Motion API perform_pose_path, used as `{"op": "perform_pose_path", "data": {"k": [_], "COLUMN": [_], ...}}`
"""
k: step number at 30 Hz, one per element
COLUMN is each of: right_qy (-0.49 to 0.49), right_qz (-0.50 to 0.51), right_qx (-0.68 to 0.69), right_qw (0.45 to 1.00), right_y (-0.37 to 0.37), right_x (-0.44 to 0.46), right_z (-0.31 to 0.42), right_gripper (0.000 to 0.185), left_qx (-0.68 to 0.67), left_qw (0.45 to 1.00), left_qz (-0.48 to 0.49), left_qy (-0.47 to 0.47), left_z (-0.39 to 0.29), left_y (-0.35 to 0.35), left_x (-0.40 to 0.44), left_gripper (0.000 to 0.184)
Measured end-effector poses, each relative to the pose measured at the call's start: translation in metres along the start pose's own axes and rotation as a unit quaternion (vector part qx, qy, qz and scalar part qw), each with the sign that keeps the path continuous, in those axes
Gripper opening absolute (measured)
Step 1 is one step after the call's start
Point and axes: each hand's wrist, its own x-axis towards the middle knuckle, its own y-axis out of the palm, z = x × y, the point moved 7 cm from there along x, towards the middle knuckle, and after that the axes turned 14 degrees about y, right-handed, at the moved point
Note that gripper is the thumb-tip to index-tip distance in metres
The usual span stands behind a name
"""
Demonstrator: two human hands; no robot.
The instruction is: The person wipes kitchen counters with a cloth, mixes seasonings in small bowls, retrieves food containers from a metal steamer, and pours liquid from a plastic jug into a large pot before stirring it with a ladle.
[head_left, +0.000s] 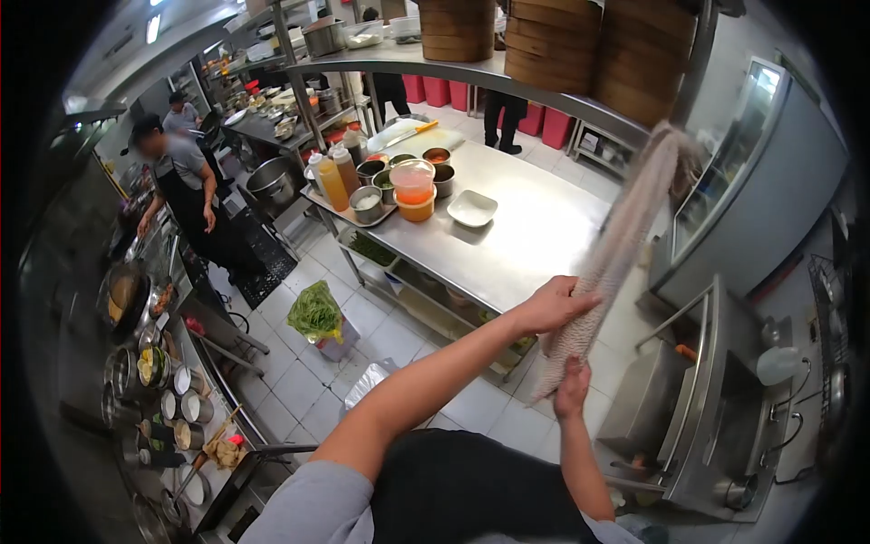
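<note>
A long pinkish-white textured cloth towel point(609, 263) stretches up and to the right from my hands. Its far end, level with the bamboo steamers, is smeared by motion. My left hand point(557, 306) grips the towel with the fingers wrapped round it. Lower down, near its bottom end, my right hand point(572, 388) is closed on the same towel. Both hands are in the air by the right front edge of the steel worktable point(535, 245). A small white square dish point(472, 208) sits on that table, to the left of the towel.
Squeeze bottles point(335, 181), metal pots and a tub of orange food point(413, 186) crowd the table's left end. Bamboo steamers point(553, 45) stand on the overhead shelf. A sink point(725, 417) is at right; greens point(314, 313) are on the floor side. A co-worker point(186, 190) stands left.
</note>
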Motion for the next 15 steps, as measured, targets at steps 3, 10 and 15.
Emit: {"op": "perform_pose_path", "data": {"k": [3,10,15], "right_qy": [-0.006,-0.082,-0.175], "right_qz": [-0.110,-0.107,-0.071], "right_qx": [-0.019,-0.077,-0.094], "right_qw": [0.994,0.988,0.977], "right_y": [-0.060,-0.089,-0.029], "right_x": [0.022,0.056,0.036], "right_z": [-0.023,0.035,0.076], "right_gripper": [0.043,0.037,0.036], "left_qx": [0.147,0.120,0.094], "left_qw": [0.982,0.978,0.979], "left_qz": [-0.107,-0.120,-0.163], "left_qy": [0.058,0.119,0.080], "left_z": [-0.006,-0.045,-0.017], "left_y": [-0.023,-0.028,-0.050], "left_x": [-0.018,-0.035,-0.023], "left_gripper": [0.037,0.032,0.041]}}
